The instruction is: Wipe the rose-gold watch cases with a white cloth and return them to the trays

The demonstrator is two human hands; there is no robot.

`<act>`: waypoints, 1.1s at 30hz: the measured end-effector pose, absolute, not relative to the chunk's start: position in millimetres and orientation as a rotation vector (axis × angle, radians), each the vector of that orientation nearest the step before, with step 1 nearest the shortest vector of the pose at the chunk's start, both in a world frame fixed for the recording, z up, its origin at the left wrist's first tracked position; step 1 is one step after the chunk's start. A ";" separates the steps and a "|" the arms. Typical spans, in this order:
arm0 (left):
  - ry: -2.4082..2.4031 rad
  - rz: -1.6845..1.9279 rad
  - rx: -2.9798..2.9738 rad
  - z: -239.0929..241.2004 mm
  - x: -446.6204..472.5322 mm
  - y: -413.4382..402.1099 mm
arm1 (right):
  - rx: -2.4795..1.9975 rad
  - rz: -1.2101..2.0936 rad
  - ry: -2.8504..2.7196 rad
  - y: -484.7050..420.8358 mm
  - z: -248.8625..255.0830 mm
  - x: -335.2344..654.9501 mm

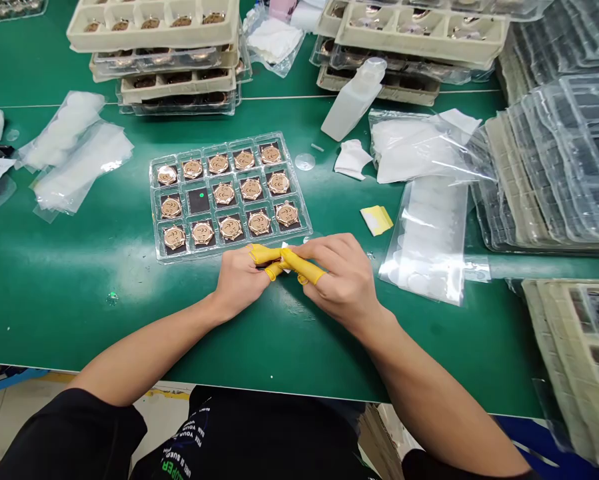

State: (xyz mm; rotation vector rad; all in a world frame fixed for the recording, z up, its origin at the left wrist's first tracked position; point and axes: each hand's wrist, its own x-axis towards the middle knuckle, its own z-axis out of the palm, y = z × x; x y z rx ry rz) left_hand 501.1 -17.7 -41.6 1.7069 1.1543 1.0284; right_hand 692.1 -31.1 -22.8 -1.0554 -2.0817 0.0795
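Note:
My left hand (243,279) and my right hand (340,277) meet above the table, just in front of a clear plastic tray (163,257). Yellow finger cots cover some fingertips on both. A small white piece of cloth or paper (285,257) shows between the fingertips, pinched by my right hand. My left fingers are closed too; what they hold is hidden behind the fingers. In the tray lie several rose-gold watch cases (230,228), their marked backs facing up. One compartment (198,200) in the middle row shows only its dark bottom with a green dot.
Stacked watch trays (154,40) stand at the back, left and centre. A white plastic bottle (354,100) leans against one stack. Wipes in a bag (419,147), a yellow-and-white piece (376,220) and a clear film bag (426,240) lie right. Empty clear trays (539,167) are piled far right.

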 end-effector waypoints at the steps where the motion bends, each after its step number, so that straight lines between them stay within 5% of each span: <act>1: 1.154 1.038 1.712 -40.9 501.2 -17.7 | -1.034 0.061 -2.093 -30.4 -23.2 693.1; 18: 1.127 1.201 1.714 -45.5 502.5 -16.4 | -1.022 0.029 -1.997 -28.2 -25.6 684.7; 33: 1.025 1.186 1.083 -47.7 507.7 -6.1 | -1.255 -0.037 -1.784 -24.0 -25.8 692.7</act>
